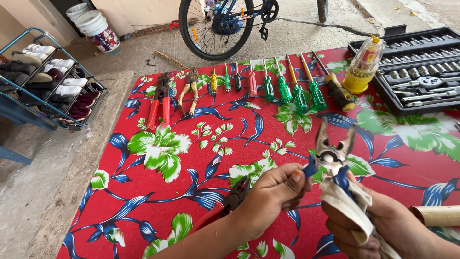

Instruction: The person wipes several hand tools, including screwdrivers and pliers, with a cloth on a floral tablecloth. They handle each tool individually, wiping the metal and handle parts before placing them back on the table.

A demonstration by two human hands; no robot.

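Observation:
My left hand (275,194) pinches one blue handle of a pair of pliers (333,148), whose metal jaws stand open and point up. My right hand (378,225) holds the other blue handle wrapped in a pale cloth (342,199). Both hands hover low over a red flowered tablecloth (191,158). Another pair of pliers with red handles (225,206) lies on the cloth just under my left wrist.
Along the far edge lie red-handled cutters (159,103), tan-handled pliers (190,91) and a row of several screwdrivers (282,88). A yellow bit holder (362,69) and an open black socket set case (421,72) sit far right. A cardboard tube (438,216), shoe rack (48,79), bicycle wheel (215,29) and buckets (96,26) surround the table.

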